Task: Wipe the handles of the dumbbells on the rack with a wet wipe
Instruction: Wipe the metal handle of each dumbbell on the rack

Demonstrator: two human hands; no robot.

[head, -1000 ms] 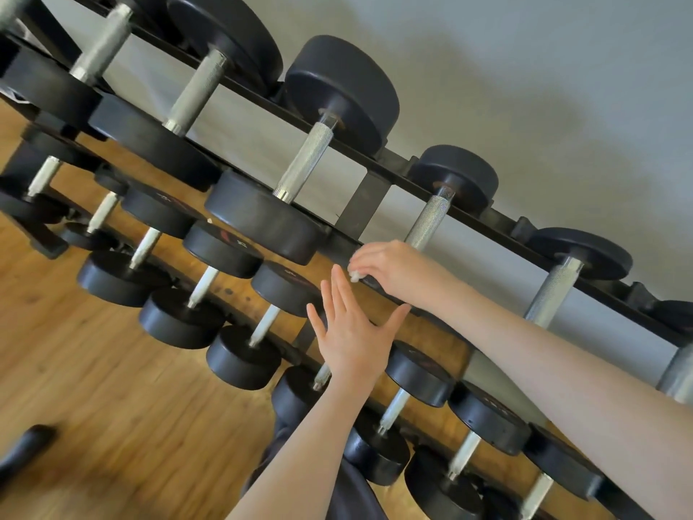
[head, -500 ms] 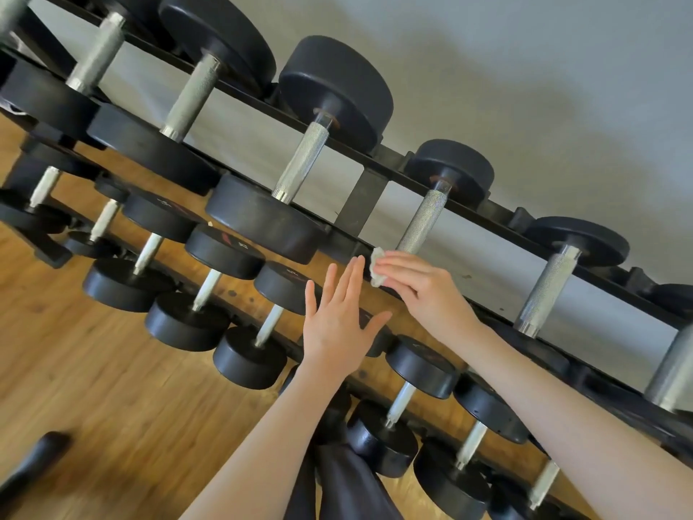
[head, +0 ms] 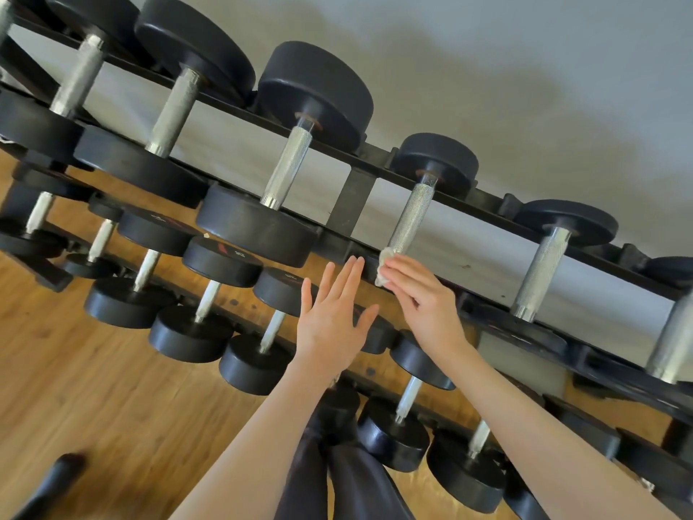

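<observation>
The right hand (head: 420,294) covers most of the wet wipe (head: 386,266) and the near head of the dumbbell whose handle (head: 410,219) it meets, so the grip on the wipe cannot be made out. The rack (head: 352,204) runs off both side edges. A dark object (head: 56,478) at the near left is blurred and cut off.
</observation>
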